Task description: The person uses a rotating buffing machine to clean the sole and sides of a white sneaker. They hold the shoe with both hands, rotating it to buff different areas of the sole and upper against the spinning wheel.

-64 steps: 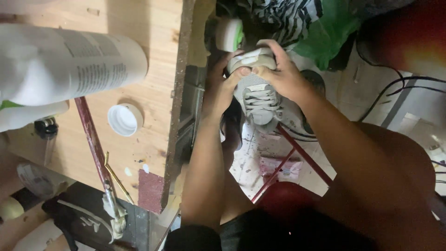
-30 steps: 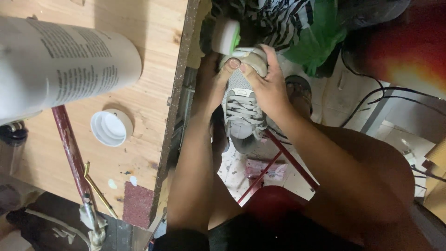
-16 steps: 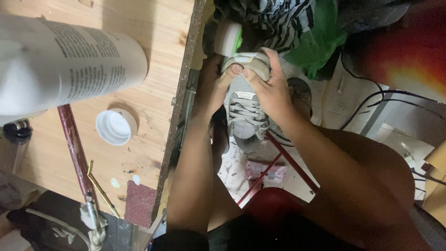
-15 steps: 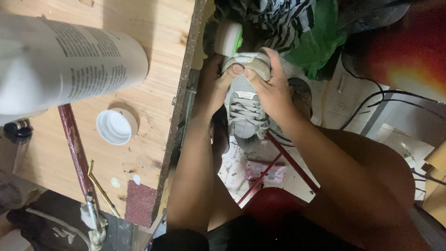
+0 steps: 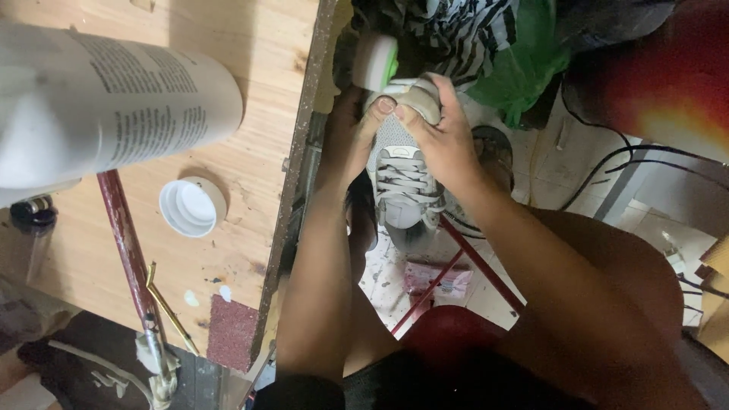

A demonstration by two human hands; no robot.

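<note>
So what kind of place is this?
Likely a small shoe-repair workshop: both hands press the toe of a grey sneaker beside a glue-spattered wooden workbench with a brush and an open white cap.

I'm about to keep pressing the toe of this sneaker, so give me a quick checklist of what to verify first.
1. Left hand on the sneaker, thumb at the toe: ok.
2. Right hand wrapped over the toe cap: ok.
3. Laces tied: cannot tell.
4. Toe seam closed under the thumbs: cannot tell, the fingers cover it.
5. White bottle capped: cannot tell; a white cap lies loose on the wooden workbench.
6. Sneaker apart from the workbench edge: ok.
</note>
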